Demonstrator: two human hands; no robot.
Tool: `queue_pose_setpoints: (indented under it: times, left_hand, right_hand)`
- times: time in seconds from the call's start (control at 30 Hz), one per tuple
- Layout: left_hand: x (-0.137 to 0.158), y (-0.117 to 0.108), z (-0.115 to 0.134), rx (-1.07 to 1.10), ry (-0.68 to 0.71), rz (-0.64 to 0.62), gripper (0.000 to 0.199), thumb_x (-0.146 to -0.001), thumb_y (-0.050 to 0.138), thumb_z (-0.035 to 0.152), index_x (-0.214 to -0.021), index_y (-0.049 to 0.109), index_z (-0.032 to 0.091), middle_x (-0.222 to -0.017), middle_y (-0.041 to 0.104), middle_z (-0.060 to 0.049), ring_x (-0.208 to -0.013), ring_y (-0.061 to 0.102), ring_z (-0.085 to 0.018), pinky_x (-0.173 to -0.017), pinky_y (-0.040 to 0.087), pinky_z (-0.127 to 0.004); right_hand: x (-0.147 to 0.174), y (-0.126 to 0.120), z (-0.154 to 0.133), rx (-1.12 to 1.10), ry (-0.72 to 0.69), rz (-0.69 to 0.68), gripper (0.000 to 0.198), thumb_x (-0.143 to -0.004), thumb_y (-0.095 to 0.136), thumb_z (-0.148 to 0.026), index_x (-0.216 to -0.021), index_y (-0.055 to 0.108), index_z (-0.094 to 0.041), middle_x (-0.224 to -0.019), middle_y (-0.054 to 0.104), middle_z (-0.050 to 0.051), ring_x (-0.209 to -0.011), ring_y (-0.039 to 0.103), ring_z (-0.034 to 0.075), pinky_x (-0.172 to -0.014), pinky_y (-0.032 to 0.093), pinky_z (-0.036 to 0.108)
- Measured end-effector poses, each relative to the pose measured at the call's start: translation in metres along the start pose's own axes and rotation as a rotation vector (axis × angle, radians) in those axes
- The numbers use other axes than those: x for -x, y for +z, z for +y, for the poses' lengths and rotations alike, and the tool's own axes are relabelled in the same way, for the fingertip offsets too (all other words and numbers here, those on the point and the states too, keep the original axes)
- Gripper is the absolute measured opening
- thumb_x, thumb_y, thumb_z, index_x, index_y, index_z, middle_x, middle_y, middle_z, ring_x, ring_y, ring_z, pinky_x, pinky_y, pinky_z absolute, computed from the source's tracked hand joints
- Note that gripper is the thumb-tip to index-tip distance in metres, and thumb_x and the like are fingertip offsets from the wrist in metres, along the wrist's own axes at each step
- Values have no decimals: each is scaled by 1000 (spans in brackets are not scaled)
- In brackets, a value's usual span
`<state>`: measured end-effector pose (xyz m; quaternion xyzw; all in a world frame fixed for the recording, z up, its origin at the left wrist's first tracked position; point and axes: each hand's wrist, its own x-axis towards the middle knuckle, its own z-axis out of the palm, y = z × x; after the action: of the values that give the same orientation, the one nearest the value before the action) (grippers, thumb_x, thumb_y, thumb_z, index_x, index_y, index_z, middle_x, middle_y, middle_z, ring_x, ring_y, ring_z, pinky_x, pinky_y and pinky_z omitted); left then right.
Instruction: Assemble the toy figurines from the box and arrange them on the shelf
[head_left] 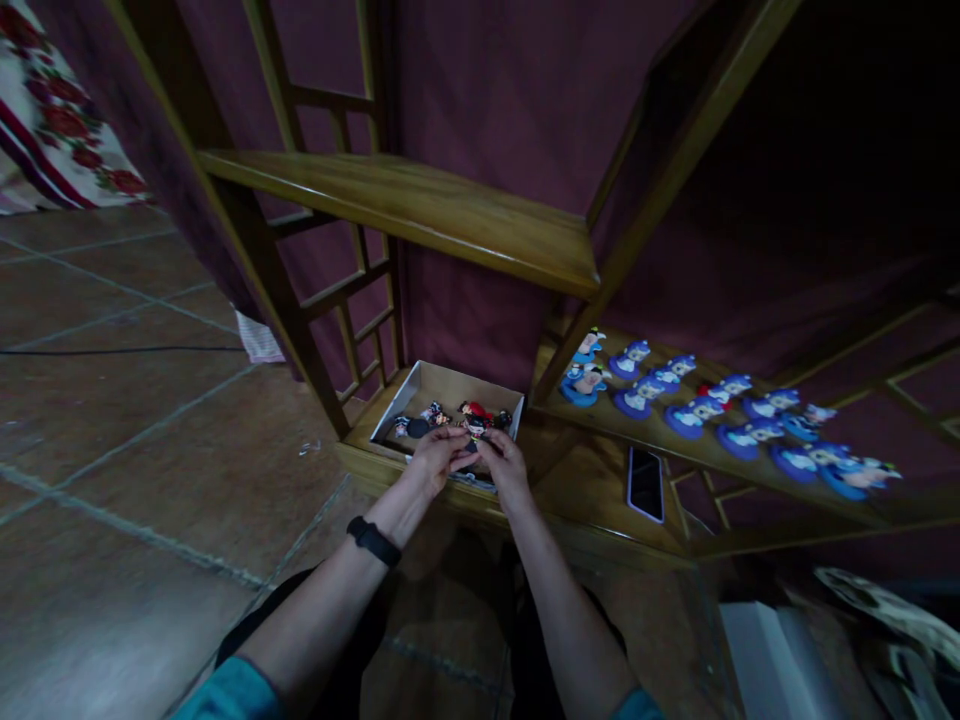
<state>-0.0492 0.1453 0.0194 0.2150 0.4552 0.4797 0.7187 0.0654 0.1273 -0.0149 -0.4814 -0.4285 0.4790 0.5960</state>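
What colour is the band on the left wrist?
The band is black; it shows in the head view, the only one here.

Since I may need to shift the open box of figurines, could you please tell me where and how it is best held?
The open box is probably best gripped at its left and right walls, coming from both outer sides. It is shallow and open side up, so holding opposite walls should keep it level and the figurines lying inside undisturbed.
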Motion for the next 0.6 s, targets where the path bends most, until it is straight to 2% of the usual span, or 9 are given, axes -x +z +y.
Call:
queue_pose_setpoints:
  times: [0.13,0.3,0.43,0.6]
  left_hand:
    - [11,-1,-5,-53,45,-11,15,-67,60,0,-74,54,12,-57,58,1,-48,58,-9,-56,55,-28]
    - [35,-7,-9,-154,40,-96,21,-64,66,5,-82,59,13,-67,62,-2,-57,61,-11,-60,55,-28]
    - [60,-17,-18,-200,18,-164,31,-59,72,7,-87,61,14,-74,63,-2,-63,63,-12,-64,54,-27]
    - [83,-28,-38,-251,-16,-165,36,-55,75,12,-87,58,16,-77,64,-2,-61,62,-11,-58,52,-22]
  right_hand:
    - [13,-1,0,-69,63,20,24,-65,63,-34,-84,62,-20,-85,67,0,-79,61,16,-71,50,29]
    - [34,-7,-7,-120,117,-42,25,-62,67,-33,-82,63,-18,-84,68,2,-78,61,17,-74,48,31]
    - [63,-13,-15,-151,179,-88,27,-62,68,-33,-83,63,-18,-85,67,3,-79,61,18,-74,48,32]
    - [101,-18,-21,-202,206,-99,27,-61,69,-33,-82,61,-18,-85,66,3,-80,61,18,-72,49,32]
